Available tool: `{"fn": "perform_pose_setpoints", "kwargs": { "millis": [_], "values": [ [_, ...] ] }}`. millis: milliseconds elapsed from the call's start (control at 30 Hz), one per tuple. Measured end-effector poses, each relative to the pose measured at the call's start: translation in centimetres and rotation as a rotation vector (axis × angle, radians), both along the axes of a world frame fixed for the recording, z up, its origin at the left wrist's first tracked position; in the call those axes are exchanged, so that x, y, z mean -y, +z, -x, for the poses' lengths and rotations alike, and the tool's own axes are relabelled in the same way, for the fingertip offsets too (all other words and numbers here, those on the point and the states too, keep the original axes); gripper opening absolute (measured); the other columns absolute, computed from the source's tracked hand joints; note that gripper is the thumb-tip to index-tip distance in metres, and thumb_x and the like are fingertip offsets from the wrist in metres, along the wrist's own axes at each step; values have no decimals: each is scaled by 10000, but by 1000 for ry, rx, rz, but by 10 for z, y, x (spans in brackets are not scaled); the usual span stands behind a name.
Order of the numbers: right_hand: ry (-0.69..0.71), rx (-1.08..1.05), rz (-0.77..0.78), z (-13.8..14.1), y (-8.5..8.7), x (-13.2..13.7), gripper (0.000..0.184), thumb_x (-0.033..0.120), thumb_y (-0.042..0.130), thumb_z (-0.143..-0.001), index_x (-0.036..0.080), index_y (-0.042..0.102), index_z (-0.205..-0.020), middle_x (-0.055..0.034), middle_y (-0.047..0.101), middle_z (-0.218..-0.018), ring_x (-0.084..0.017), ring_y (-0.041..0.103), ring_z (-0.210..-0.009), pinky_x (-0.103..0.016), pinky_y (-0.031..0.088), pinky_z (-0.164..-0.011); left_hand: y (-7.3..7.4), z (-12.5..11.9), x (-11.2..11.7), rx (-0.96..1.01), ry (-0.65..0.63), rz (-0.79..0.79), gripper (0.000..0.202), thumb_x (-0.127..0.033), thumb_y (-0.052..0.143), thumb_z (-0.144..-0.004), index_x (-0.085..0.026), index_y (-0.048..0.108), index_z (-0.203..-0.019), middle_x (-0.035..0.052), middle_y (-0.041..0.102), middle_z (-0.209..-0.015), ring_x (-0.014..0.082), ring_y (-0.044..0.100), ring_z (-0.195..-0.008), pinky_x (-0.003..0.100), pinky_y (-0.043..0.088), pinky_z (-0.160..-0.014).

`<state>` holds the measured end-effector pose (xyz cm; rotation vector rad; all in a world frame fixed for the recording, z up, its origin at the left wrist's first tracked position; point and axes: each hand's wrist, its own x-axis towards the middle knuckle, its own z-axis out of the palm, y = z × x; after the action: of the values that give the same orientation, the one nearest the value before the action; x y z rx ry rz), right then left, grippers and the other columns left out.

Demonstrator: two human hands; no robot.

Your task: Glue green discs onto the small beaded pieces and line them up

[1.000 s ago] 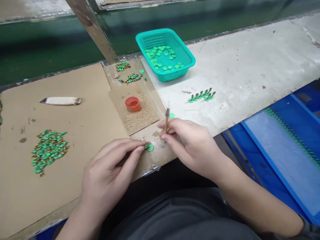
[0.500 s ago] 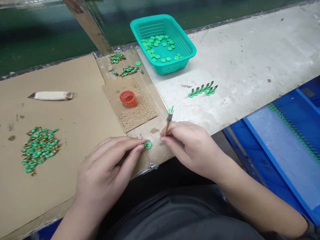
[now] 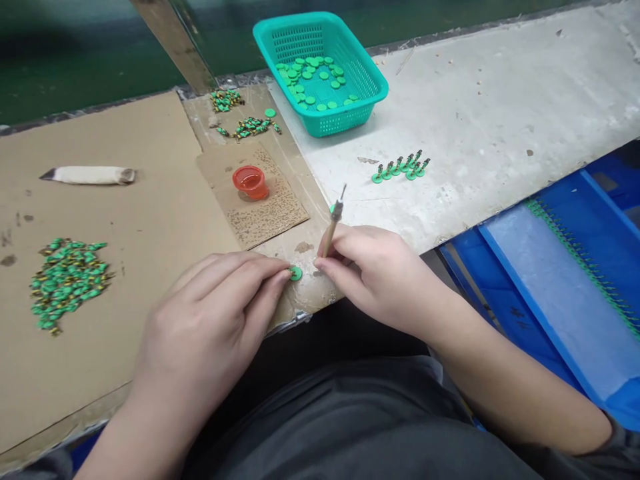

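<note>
At the table's front edge, the thumb and fingertips of my left hand pinch a small green figurine, mostly hidden by the fingers, at a round green base. A short way to the right, my right hand is closed around a slim wooden-handled tool. The tool has a dark wrapped collar and a thin point that faces up and away from me. Behind that hand, another green disc is partly covered by the tool and fingers.
A teal basket holds green discs. Left of it are small figurine piles and a red cup. A larger figurine pile and a white wrapped tool lie on cardboard. Figurines on bases stand right; blue trays sit below.
The view has shifted slightly, so the table's contents appear higher and further left. My left fingers cover more of the figurine. Both hands keep their grips.
</note>
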<state>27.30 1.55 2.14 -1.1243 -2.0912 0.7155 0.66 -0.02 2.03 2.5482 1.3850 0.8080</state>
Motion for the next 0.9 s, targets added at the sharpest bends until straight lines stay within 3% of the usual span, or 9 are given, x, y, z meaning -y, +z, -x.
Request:
{"fn": "perform_pose_setpoints", "kwargs": {
  "millis": [133, 267, 533, 767, 900],
  "values": [
    [-3, -1, -24, -2, -1, 1, 114, 217, 653, -1205, 228, 729, -1121, -42, 837, -1019, -245, 815, -964, -347, 588, -888, 1, -4, 3, -7, -16, -20, 146, -300, 728, -1164, -348, 848, -1231, -7, 909, -1202, 256, 853, -1093, 402, 634, -1121],
    [17, -3, -7, -5, 1, -1, 136, 195, 666, -1184, 253, 708, -1068, -2, 816, -992, -212, 789, -902, -330, 600, -874, -3, -10, 3, 59, 11, 5, 75, -254, 778, -1152, -306, 829, -1167, -24, 911, -1140, 182, 856, -1059, 308, 637, -1081],
    [30, -51, 18, 8, -5, -4, 301, 369, 693, -1232, 251, 715, -956, 6, 809, -1055, -157, 780, -887, -287, 648, -899, -14, -12, -1, 216, 13, 51, 91, -271, 810, -1140, -291, 897, -1121, -51, 930, -1095, 127, 850, -998, 248, 635, -963],
    [11, 15, 106, 16, -4, -4, 267, 439, 695, -1234, 292, 743, -1017, -14, 816, -1107, -219, 825, -1107, -315, 673, -1033, -13, -14, 1, 231, 79, 77, 188, -366, 803, -1164, -251, 913, -1063, -42, 926, -1061, 107, 825, -952, 231, 617, -926],
    [19, 10, 93, 16, -3, -5, 249, 422, 702, -1232, 295, 743, -1022, -19, 831, -1148, -222, 833, -1132, -318, 676, -1063, -13, -15, 1, 231, 91, 87, 209, -380, 796, -1168, -249, 918, -1061, -35, 926, -1061, 121, 825, -955, 247, 620, -922]
  ]
}}
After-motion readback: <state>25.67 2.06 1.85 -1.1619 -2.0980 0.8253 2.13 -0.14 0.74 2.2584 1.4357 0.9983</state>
